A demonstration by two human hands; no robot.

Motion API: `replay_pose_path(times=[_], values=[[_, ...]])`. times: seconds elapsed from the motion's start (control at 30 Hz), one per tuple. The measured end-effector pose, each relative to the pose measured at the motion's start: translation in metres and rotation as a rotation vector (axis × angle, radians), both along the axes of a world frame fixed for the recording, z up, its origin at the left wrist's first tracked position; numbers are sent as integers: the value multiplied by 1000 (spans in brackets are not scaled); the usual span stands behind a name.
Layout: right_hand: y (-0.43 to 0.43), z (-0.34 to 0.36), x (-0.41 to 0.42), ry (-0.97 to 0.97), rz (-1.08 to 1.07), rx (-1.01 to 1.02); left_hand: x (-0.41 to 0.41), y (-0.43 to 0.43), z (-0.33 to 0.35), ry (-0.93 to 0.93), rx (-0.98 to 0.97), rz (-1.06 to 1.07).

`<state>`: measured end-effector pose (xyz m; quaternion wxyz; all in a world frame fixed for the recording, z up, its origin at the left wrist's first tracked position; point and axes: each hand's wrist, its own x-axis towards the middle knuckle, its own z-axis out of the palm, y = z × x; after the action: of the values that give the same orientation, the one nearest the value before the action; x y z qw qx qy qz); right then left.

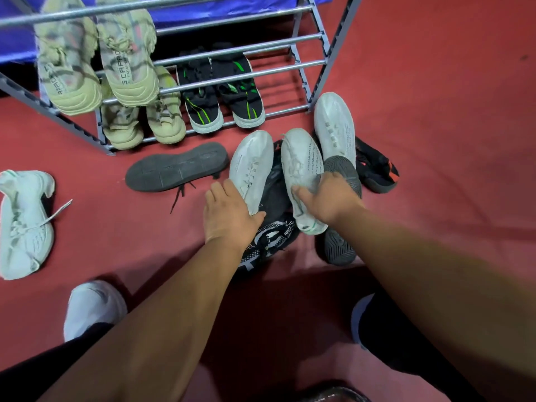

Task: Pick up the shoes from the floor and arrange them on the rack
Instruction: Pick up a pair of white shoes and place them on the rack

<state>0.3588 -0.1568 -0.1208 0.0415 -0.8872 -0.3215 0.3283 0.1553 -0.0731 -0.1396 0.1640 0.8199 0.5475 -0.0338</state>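
Red floor point(435, 140), rack point(316, 65) at twelve o'clock: left hand point(229, 219) and right hand point(327, 198) each curled, seemingly gripping, one white shoe point(251, 166) and its mate point(301, 163); lift heels together, seat across rails.

We see a dull red floor point(435, 82) spreading across the whole view, evenly lit with soft shadows. Along the top edge, a blue cloth point(220, 10) hangs behind grey bars.
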Motion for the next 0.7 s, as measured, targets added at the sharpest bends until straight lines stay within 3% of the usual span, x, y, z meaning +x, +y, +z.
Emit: replay_pose_path(times=[0.3,0.53,0.7], values=[[0,-20,92,-179,-219,87,32,16,4,-177,-18,71],[44,-30,115,-60,-292,24,50,22,-5,-57,-123,74],[70,-46,101,-134,-371,-50,55,29,-11,-74,-108,90]])
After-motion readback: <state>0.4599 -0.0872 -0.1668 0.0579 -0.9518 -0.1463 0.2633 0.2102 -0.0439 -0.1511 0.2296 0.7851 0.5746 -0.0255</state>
